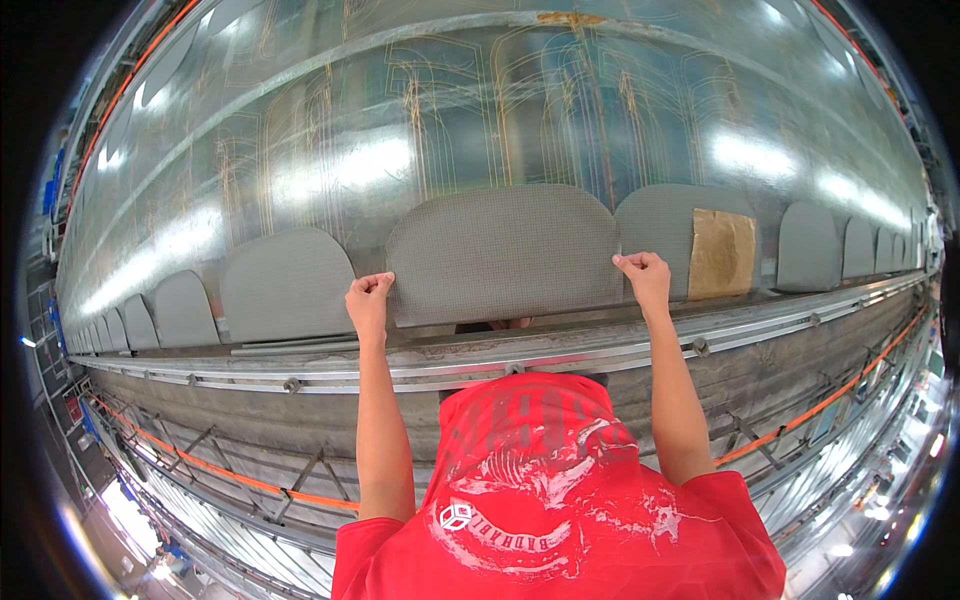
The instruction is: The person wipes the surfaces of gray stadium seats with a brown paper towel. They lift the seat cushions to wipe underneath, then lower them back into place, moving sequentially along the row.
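A grey fabric panel [510, 251] with a rounded top edge and a fine grid texture lies before me on a long, shiny table. My left hand [369, 292] pinches its left side edge between thumb and fingers. At the panel's right side edge, my right hand [645, 274] has thumb and fingertips closed on it. Another grey rounded panel [289, 281] lies to the left of my left hand. To the right, a further grey panel [652, 217] touches or nearly touches the held one, with a brown paper piece [721, 255] on it.
Coloured outlines mark the glossy tabletop [450, 135]. More grey panels [808, 247] line its near edge on both sides. A metal rail [450, 375] with bolts runs along that edge, close to my body. Behind me are an orange pipe or cable [322, 499] and metal framework.
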Available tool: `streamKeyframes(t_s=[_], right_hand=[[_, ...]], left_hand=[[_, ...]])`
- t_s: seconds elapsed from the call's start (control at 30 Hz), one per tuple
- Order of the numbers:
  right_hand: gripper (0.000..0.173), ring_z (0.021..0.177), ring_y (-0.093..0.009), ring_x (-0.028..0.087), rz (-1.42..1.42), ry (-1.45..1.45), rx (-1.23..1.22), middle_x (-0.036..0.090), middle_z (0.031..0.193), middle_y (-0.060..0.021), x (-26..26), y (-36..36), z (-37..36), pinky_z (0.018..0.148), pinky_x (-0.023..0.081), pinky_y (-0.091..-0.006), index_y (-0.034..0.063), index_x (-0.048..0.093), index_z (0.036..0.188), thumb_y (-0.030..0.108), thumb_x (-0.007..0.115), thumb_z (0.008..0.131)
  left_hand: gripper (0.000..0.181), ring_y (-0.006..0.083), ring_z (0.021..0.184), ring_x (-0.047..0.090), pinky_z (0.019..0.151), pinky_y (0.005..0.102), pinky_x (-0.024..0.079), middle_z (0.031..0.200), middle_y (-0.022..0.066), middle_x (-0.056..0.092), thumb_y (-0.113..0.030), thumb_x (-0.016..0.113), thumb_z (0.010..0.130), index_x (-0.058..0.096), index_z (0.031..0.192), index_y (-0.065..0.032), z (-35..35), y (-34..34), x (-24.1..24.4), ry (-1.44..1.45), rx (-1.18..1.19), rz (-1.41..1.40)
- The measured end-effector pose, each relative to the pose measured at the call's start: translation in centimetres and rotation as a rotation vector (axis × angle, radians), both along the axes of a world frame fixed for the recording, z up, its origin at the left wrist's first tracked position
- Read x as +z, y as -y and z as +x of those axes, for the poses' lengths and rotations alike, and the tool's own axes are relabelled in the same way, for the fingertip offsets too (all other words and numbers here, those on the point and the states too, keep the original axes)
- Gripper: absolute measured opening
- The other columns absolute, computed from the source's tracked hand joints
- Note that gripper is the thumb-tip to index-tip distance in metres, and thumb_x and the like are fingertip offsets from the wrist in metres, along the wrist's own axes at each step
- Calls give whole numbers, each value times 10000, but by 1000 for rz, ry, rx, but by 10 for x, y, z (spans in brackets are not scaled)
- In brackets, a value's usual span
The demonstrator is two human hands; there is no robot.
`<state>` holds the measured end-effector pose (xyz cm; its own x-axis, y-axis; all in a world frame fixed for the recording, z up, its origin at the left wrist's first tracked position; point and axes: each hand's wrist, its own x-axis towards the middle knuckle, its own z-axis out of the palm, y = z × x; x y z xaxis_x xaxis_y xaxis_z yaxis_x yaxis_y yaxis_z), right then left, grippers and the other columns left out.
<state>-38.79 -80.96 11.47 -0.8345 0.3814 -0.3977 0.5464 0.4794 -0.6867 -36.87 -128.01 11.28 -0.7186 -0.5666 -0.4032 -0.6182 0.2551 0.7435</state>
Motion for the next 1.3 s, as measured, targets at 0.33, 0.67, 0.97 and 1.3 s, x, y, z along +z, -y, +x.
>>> streamKeyframes(t_s=[0.33,0.67,0.97,1.3], right_hand=[[387,781,-249,673,111,59,90,700,824,-124,8,-4,-4,752,515,-369,17,761,840,387,834,752],[376,783,-232,714,75,57,68,749,841,-139,4,-9,-2,721,525,-338,18,774,909,377,797,798],[400,770,-155,650,-30,95,44,739,824,-109,4,-6,-1,729,501,-315,-39,760,973,323,808,811],[385,720,-158,627,-11,31,20,715,768,-88,-2,-10,0,703,487,-316,-50,760,917,315,808,805]], left_hand=[[300,107,732,550,691,259,445,792,29,659,-216,819,809,740,923,50,-3,-6,6,6,-20,-45],[316,147,726,625,697,313,498,803,86,718,-268,808,811,764,938,18,22,1,-3,21,-122,-93],[303,110,702,584,662,299,468,752,43,698,-234,787,803,760,924,43,19,2,3,80,-38,-58],[311,103,709,577,679,288,476,771,43,707,-222,783,803,756,934,59,19,2,-2,45,-15,23]])
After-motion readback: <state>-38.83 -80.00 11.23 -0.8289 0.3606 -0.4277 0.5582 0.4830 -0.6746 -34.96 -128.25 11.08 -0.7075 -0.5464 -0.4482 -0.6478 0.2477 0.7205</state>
